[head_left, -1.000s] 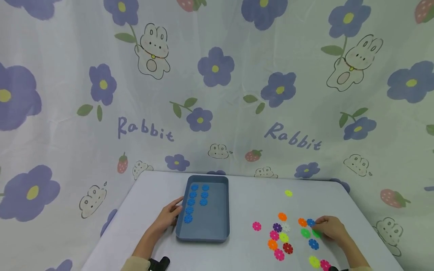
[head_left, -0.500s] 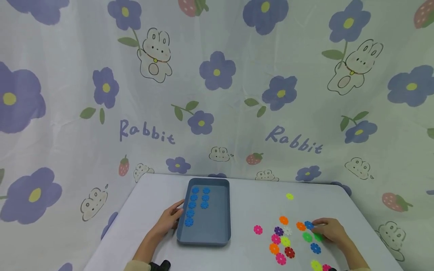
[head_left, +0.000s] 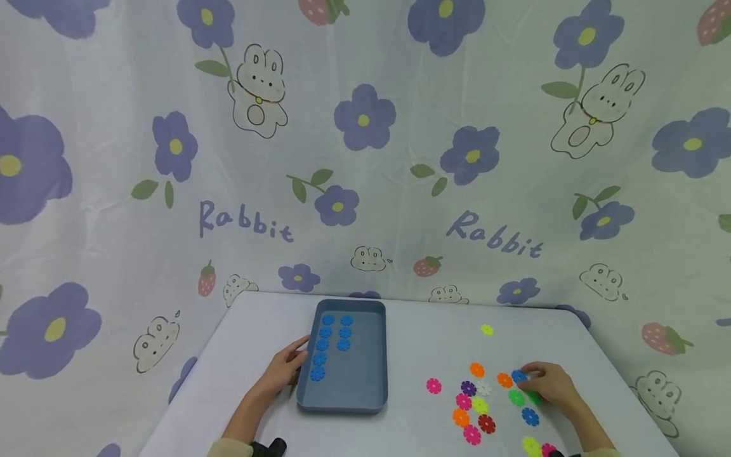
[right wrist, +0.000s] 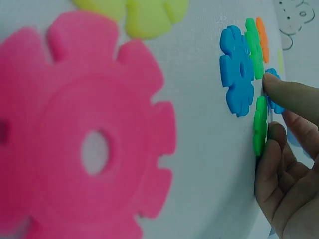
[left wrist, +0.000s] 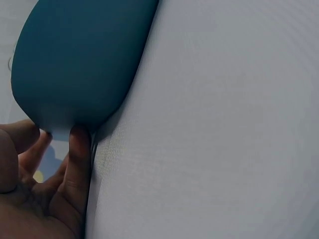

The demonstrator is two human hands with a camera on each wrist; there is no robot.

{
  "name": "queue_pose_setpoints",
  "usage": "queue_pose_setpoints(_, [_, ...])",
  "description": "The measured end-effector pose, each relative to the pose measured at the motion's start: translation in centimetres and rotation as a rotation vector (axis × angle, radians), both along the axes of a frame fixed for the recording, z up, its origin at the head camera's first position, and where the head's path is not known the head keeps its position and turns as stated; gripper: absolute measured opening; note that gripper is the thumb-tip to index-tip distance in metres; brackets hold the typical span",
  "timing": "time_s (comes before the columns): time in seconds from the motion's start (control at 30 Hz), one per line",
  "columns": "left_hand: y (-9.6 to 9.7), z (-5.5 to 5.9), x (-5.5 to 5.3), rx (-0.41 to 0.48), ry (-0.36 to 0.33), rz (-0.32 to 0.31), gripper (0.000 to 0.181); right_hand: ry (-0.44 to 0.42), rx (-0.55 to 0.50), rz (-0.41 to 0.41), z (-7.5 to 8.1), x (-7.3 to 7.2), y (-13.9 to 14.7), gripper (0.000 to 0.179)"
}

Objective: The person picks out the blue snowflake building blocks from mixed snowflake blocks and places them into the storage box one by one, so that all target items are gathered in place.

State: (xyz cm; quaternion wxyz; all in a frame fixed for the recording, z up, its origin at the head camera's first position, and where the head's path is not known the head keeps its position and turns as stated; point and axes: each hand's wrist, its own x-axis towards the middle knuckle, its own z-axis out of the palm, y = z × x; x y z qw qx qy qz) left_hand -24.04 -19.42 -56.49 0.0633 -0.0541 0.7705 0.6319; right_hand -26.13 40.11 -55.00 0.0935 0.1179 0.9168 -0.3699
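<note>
A blue-grey rectangular tray lies left of centre in the head view, with several blue snowflake discs in two columns on its left side. My left hand holds the tray's left edge; in the left wrist view, its fingers touch the tray wall. At the right, my right hand pinches a blue snowflake disc between thumb and forefinger. That disc is partly hidden by the fingers in the right wrist view. Below the hand are a green disc and another blue disc.
Several loose discs lie on the white table between tray and right hand, among them orange, purple and dark red. A yellow disc lies farther back. A printed curtain hangs behind the table.
My right hand has shifted slightly left, and its fingers now reach over the blue disc's edge and pinch it. The left hand and tray have stayed in place.
</note>
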Motion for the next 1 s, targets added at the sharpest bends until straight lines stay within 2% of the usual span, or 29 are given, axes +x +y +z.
queue_pose_setpoints(0.27, [0.0, 0.0, 0.1, -0.024, -0.023, 0.013, 0.05, 0.054, -0.101, -0.042, 0.3, 0.2, -0.9, 0.027])
queue_pose_setpoints(0.57, [0.1, 0.3, 0.0, -0.009, -0.015, 0.007, 0.048, 0.03, -0.188, -0.031, 1.4, -0.5, -2.8, 0.032])
queue_pose_setpoints(0.77, [0.1, 0.2, -0.1, 0.0, -0.011, 0.0, 0.048, 0.069, -0.219, 0.008, 1.9, -0.7, -4.9, 0.031])
queue_pose_setpoints(1.0, [0.1, 0.3, 0.0, -0.007, -0.017, 0.004, 0.048, 0.075, -0.253, 0.051, 2.8, -0.9, -7.8, 0.026])
